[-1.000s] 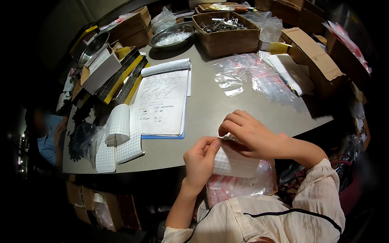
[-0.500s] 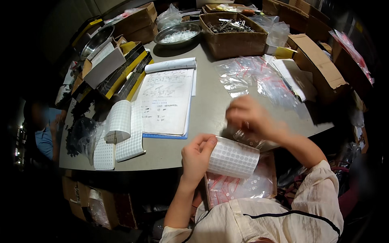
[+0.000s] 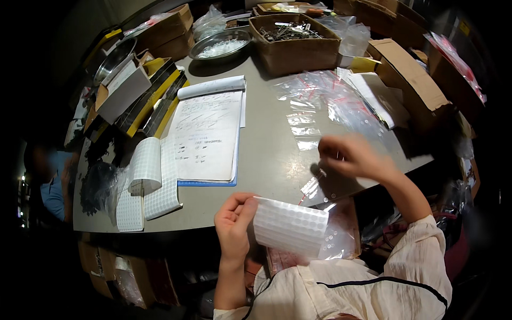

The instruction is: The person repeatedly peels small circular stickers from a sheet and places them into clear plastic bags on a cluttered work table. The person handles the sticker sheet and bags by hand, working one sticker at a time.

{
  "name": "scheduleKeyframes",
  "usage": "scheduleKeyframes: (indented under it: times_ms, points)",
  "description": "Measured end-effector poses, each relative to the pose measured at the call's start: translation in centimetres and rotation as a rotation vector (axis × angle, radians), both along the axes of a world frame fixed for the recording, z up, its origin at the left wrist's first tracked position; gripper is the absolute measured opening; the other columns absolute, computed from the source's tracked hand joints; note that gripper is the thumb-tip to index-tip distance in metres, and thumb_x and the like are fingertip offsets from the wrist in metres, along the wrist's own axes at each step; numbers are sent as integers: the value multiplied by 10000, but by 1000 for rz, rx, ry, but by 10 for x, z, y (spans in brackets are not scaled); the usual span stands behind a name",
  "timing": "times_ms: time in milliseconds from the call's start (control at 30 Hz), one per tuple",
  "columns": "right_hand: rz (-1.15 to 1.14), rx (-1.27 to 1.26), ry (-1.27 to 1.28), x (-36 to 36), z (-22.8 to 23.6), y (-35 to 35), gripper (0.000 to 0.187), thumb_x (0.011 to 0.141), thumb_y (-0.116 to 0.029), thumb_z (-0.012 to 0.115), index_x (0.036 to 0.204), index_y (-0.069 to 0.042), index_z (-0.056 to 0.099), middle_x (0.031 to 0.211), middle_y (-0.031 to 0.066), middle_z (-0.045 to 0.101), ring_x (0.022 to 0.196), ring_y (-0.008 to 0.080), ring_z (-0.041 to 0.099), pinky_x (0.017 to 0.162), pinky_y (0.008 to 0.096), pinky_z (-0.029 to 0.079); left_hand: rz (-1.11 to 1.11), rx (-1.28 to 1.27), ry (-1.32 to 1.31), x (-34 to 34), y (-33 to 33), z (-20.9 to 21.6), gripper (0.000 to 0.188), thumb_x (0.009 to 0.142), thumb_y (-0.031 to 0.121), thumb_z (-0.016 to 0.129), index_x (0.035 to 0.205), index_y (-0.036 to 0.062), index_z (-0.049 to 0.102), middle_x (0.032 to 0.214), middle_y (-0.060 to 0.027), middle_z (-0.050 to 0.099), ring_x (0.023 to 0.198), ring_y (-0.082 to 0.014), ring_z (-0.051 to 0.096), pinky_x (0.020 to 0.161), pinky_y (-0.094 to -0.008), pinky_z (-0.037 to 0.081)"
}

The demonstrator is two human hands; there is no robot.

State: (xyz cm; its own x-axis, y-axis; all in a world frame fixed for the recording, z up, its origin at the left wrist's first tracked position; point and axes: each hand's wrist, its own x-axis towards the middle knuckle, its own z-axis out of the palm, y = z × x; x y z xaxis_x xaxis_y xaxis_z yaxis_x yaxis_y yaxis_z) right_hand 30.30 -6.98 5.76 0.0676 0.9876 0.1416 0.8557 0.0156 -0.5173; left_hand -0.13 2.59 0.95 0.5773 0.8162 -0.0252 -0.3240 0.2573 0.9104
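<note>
Gripping sticker sheet, left hand closed

Glossy clear plastic bags; matt brown cardboard box; shiny metal bowl; white, perhaps paper, dotted sheet.

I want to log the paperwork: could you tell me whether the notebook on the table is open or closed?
Open. The notebook lies flat with a handwritten page facing up and earlier pages rolled back over its top edge.
</note>
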Motion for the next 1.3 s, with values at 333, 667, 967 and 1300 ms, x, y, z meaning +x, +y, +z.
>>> scheduleKeyframes:
  times_ms: [333, 667, 967, 1300]
  points:
    - [-135, -238, -155, 63, -15, 80, 337, 814, -273, 722, 960, 27, 670, 911, 222, 705, 874, 384, 687, 770, 451, 528, 203, 27, 10, -15, 0, 5, 135, 1001, 106, 645, 1032, -24, 663, 865, -12, 659, 717, -46, 574, 651, -180, 422]
    - [35, -444, -350, 4, 11, 13, 633, 788, -543, 807, 1060, -8, 606, 891, 208, 700, 870, 428, 682, 750, 483, 528, 409, 48, -52, -71, 10, -1, 148, 1024, 112, 602, 1022, -30, 639, 961, -82, 669, 877, -138, 625, 839, -258, 494]
    - [189, -300, 134, -32, 41, -24, 457, 901, -459, 753, 940, -14, 653, 825, 145, 669, 762, 318, 670, 692, 399, 519, 332, 129, -27, -58, -3, 4, 158, 1021, 118, 616, 1034, -39, 633, 954, -78, 671, 873, -129, 626, 833, -255, 489]
    - [370, -189, 448, -81, 22, -38, 306, 961, -229, 729, 1163, -8, 666, 876, 112, 719, 718, 220, 690, 647, 301, 527, 263, 369, 64, -35, -34, 20, 198, 1020, 147, 643, 1057, -48, 631, 909, -52, 654, 806, -88, 604, 758, -214, 470]
